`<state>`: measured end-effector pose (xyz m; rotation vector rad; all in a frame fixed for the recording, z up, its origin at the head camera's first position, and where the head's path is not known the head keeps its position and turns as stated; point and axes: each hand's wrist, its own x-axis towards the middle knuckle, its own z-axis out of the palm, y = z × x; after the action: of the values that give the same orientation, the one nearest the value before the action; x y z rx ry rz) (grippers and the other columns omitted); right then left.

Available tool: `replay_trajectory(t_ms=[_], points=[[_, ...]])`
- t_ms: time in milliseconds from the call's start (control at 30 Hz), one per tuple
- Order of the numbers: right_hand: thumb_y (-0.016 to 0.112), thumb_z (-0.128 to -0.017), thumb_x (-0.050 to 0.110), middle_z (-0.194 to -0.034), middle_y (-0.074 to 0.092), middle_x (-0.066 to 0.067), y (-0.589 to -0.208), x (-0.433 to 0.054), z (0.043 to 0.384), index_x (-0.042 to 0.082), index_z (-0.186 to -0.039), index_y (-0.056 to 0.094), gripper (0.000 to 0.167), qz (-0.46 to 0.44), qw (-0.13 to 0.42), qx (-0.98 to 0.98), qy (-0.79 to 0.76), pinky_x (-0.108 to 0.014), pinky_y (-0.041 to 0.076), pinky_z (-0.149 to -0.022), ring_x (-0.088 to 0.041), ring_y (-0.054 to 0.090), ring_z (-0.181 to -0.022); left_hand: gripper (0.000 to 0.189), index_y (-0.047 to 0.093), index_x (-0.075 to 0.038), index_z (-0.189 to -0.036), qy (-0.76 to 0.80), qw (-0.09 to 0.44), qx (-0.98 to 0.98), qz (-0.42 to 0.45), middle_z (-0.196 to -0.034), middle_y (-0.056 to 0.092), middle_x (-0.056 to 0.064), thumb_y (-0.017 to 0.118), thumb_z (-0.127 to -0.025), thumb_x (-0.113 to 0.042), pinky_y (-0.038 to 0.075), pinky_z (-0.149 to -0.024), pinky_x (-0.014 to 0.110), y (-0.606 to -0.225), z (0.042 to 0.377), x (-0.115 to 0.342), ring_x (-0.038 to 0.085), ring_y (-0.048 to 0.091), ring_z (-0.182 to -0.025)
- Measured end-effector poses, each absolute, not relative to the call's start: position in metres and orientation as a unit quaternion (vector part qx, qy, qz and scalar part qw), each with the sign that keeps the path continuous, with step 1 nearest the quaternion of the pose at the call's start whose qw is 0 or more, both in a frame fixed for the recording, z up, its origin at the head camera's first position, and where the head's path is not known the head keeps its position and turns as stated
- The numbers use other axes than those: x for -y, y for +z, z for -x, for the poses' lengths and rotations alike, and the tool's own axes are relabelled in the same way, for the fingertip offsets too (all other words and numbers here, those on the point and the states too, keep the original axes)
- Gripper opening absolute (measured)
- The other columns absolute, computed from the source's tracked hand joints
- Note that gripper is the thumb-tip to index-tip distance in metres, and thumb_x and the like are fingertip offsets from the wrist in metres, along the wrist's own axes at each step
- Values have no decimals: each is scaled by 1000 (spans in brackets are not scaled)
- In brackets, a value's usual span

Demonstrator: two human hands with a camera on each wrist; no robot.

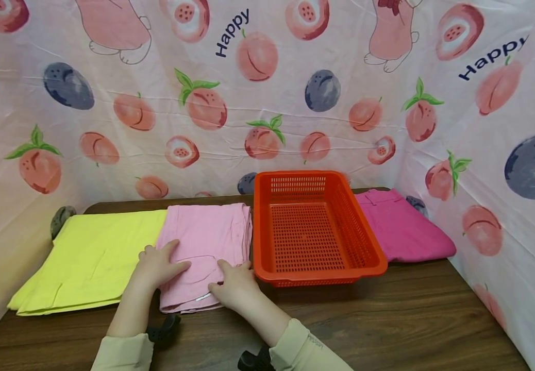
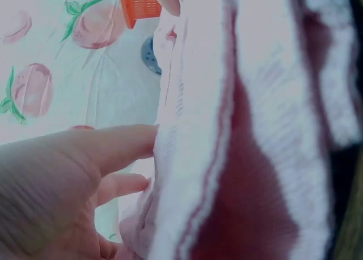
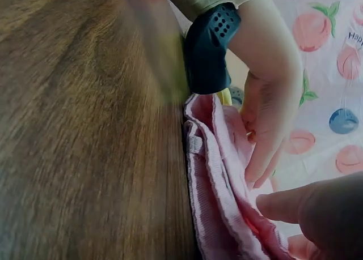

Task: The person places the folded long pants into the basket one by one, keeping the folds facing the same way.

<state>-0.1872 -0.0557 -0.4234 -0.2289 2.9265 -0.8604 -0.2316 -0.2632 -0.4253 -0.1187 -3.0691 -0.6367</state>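
A folded light pink garment [image 1: 207, 232] with a curved pocket-like seam lies on the wooden table. My left hand [image 1: 156, 265] rests on its left side, fingers spread. On its front right part lies my right hand [image 1: 237, 286], the fingers also spread and touching the cloth. In the left wrist view, the left hand [image 2: 62, 186] touches the cloth [image 2: 193, 130] with thumb and fingers extended. The right wrist view shows the garment's stacked layers [image 3: 221, 186] edge-on, with the right hand's fingers [image 3: 283, 206] against them. Some fingertips are hidden.
Left of the pink garment lies a folded yellow garment [image 1: 110, 257]. An orange-red plastic basket [image 1: 381, 263] stands on the right, with a folded magenta garment [image 1: 402, 226] partly behind it. A fruit-patterned cloth [image 1: 277, 103] hangs around the back and sides of the table [image 1: 388, 319].
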Motion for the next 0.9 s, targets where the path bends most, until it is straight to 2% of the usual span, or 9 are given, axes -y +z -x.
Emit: replay_trajectory(t_ms=[200,400,700,900], points=[[69,-84,39,-121,46,-32,-421,56,191,18,-129,61,51,72,45,-950,-302,-52,47,-81,-45,53,-101,77,41,5,-138,-199,-15,979,26,-110,41,44,68,-83,-42,42,-74,64,-419,230,260,60,44,-99],[69,-84,37,-118,48,-29,-421,54,194,18,-125,64,46,66,50,-937,-339,-51,46,-80,-42,53,-101,78,39,5,-139,-193,-36,981,10,-114,43,44,67,-84,-41,43,-75,64,-418,229,259,60,44,-101],[73,-82,31,-107,52,-20,-428,57,195,16,-115,69,36,53,-13,-925,-375,-41,47,-76,-32,55,-96,70,48,7,-131,-177,38,983,39,-111,48,40,73,-79,-32,40,-75,63,-417,228,254,55,47,-99],[74,-78,22,-102,51,-16,-433,59,194,16,-110,71,33,53,-53,-916,-394,-39,46,-72,-31,54,-90,73,44,8,-133,-222,23,974,34,-118,45,43,76,-78,-29,40,-78,64,-419,228,255,60,45,-101]])
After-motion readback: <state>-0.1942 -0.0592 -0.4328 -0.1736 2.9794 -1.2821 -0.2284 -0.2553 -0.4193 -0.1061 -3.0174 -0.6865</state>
